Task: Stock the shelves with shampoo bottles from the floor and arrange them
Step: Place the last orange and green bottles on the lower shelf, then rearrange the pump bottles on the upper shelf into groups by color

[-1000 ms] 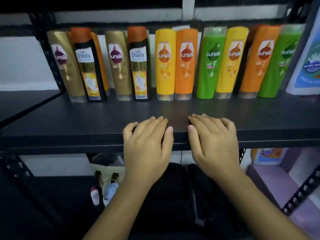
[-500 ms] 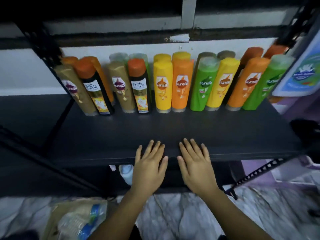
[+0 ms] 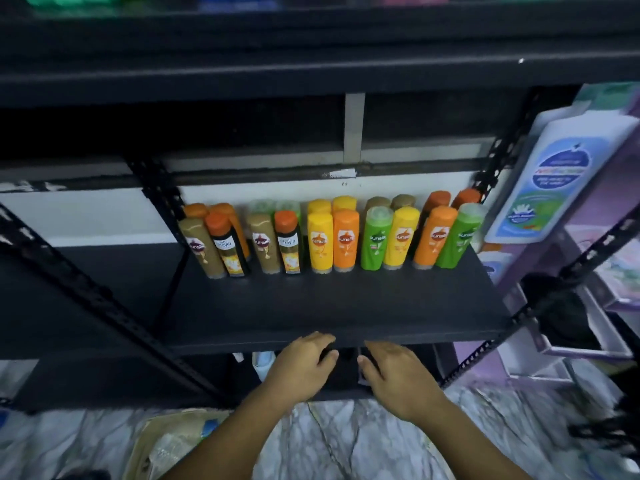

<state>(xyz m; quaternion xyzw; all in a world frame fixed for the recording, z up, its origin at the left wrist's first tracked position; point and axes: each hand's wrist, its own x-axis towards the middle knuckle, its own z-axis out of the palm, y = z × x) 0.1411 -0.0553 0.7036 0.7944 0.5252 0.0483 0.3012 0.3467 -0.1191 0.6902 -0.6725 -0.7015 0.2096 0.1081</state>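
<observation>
On the black shelf (image 3: 329,306), colourful shampoo bottles (image 3: 346,240) stand upright.

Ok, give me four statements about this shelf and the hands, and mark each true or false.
1. The shampoo bottles stand in two rows at the back of the black shelf. True.
2. The left hand holds a bottle. False: it holds no bottle and is at the shelf's front edge.
3. The front row's rightmost bottle is green. True.
4. The right hand touches the bottles. False: it is at the front edge, apart from them.
</observation>
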